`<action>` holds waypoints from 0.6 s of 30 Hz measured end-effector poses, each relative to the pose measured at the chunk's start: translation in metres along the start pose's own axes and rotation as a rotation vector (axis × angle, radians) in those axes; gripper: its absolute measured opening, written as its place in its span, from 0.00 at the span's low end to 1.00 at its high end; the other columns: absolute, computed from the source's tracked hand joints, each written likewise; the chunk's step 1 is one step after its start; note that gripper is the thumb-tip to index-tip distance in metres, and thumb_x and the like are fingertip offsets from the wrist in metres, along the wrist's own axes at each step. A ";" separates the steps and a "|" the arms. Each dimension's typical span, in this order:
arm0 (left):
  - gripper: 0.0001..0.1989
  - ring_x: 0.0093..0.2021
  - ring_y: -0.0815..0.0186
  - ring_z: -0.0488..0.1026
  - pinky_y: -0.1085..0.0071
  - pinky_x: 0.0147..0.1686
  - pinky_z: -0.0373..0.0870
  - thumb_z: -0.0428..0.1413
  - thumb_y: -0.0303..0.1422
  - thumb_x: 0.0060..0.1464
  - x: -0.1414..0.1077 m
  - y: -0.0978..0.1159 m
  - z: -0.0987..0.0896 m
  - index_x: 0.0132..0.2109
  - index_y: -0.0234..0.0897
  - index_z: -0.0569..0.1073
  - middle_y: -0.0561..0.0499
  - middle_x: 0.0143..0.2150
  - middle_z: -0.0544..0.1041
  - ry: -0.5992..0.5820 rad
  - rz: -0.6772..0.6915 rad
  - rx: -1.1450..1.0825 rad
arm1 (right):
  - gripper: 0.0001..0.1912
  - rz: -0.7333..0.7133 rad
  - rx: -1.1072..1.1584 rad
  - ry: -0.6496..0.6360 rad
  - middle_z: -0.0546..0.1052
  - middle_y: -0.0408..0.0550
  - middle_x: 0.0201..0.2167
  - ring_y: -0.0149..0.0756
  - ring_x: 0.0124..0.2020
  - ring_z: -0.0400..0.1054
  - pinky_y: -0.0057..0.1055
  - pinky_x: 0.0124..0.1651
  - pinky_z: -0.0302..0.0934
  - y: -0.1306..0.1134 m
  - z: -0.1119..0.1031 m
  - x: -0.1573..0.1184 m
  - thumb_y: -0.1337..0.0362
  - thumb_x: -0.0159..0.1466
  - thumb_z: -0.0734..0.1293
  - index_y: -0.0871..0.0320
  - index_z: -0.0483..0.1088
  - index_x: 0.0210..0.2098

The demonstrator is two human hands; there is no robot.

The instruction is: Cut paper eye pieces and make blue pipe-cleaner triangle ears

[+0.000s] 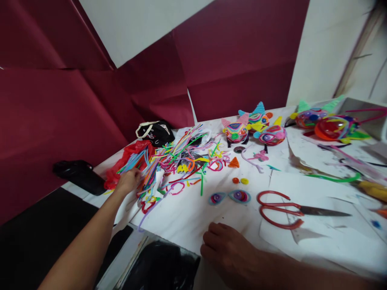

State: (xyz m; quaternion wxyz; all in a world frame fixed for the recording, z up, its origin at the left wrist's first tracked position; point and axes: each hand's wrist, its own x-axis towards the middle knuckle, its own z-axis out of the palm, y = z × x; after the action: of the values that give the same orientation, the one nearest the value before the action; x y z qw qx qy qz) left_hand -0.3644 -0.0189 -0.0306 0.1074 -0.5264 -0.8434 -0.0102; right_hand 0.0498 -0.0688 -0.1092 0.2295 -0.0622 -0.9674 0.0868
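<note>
At the left edge of a heap of coloured pipe cleaners (151, 173), my left hand (129, 181) has its fingers curled in against the strands. What is between its fingertips, if anything, is hidden. My right hand (225, 245) rests at the near edge of the white-covered table (184, 213), closed into a loose fist with nothing visible in it. Just beyond it lie two eye shapes of coiled pipe cleaner, a left one (217, 197) and a right one (240, 196). Red-handled scissors (281, 209) lie to their right on white paper.
Several cat-like pipe-cleaner heads, including a pink-eared one (236, 132), stand at the back. A red plastic bag (116, 167) and a black pouch (155, 133) border the heap. An orange triangle (234, 162) and a yellow disc (244, 181) lie mid-table. A black bottle-like object (80, 175) is far left.
</note>
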 end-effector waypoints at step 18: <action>0.16 0.30 0.58 0.73 0.70 0.28 0.62 0.48 0.38 0.49 0.000 0.006 -0.007 0.37 0.33 0.75 0.47 0.24 0.76 -0.061 -0.120 -0.144 | 0.04 0.000 0.010 0.006 0.69 0.44 0.28 0.34 0.30 0.56 0.32 0.32 0.48 0.002 0.003 0.001 0.68 0.59 0.65 0.59 0.63 0.29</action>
State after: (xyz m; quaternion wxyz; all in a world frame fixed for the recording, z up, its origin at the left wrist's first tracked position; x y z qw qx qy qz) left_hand -0.3581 -0.0177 -0.0245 0.0428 -0.4814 -0.8733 -0.0609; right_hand 0.0476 -0.0670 -0.1117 0.2329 -0.0611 -0.9663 0.0916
